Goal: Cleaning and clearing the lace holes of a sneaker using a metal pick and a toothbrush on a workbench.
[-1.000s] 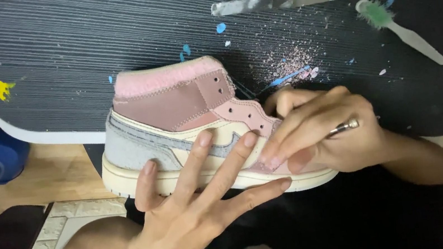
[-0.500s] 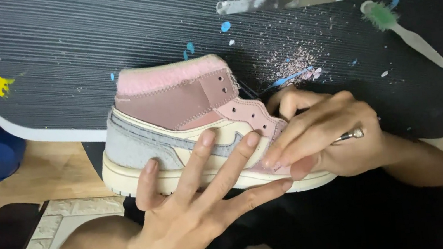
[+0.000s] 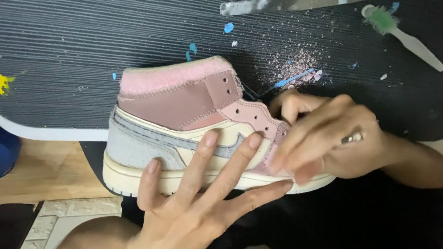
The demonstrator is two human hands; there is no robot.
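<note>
My left hand (image 3: 189,224) lay spread and flat, palm toward the near side of the sneaker (image 3: 194,128), its fingers (image 3: 203,155) fanned wide and pressing against the cream and grey side panel and the midsole; it gripped nothing, only steadied. My right hand (image 3: 325,140) was curled over the toe end, fingertips bunched together against the pink eyelet strip, with a small metallic tip (image 3: 351,138) showing between the fingers; I could not tell from this view what the tool was, nor exactly where its working end met the shoe. The sneaker stood upright on its sole directly in front of both hands, at the near edge of the dark ribbed mat (image 3: 83,51), its long axis running left to right: the heel with the fuzzy pink collar (image 3: 170,75) lay to my left, the toe to my right, hidden under the right hand. The right hand was therefore the nearer to the lacing area and toe, the left the nearer to the mid-panel and heel. Beyond the shoe, well apart on the mat, lay a patch of pinkish dust (image 3: 298,64), a flat metal blade (image 3: 291,3) and a white brush with green bristles (image 3: 402,35), among scattered blue and yellow paint spots. A pale wooden floor (image 3: 41,169) showed to the left below the mat's white edge.
</note>
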